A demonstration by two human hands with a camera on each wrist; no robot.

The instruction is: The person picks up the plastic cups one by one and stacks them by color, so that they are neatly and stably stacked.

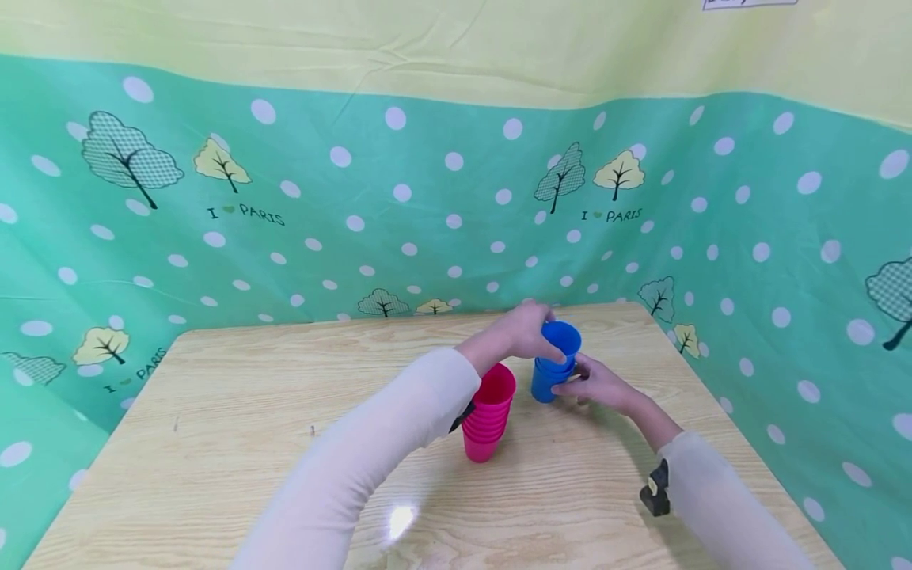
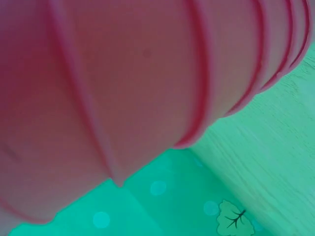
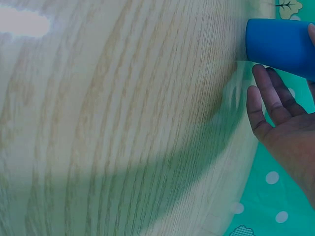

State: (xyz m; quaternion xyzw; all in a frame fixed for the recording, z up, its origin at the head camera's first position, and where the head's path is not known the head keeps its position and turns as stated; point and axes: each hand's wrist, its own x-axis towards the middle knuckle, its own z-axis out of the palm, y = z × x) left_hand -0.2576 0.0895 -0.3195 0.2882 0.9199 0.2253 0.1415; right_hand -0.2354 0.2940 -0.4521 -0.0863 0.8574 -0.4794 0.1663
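Blue cups point(image 1: 544, 383) stand nested in a short stack on the table. My left hand point(image 1: 526, 331) reaches over from the left and grips the upper blue cup point(image 1: 563, 339) by its rim. Lower down, my right hand point(image 1: 602, 386) holds the stack from the right between thumb and fingers. In the right wrist view, several fingers of the right hand point(image 3: 290, 128) spread below the blue cup point(image 3: 278, 46). A taller stack of pink cups point(image 1: 487, 423) stands upright under my left forearm; its ribbed side point(image 2: 142, 73) fills much of the left wrist view.
The wooden table point(image 1: 235, 443) reaches back to a green dotted curtain point(image 1: 399, 206), which also hangs along both sides. A black wrist mount point(image 1: 657, 489) sits on the right sleeve. Light glares off the tabletop near the front.
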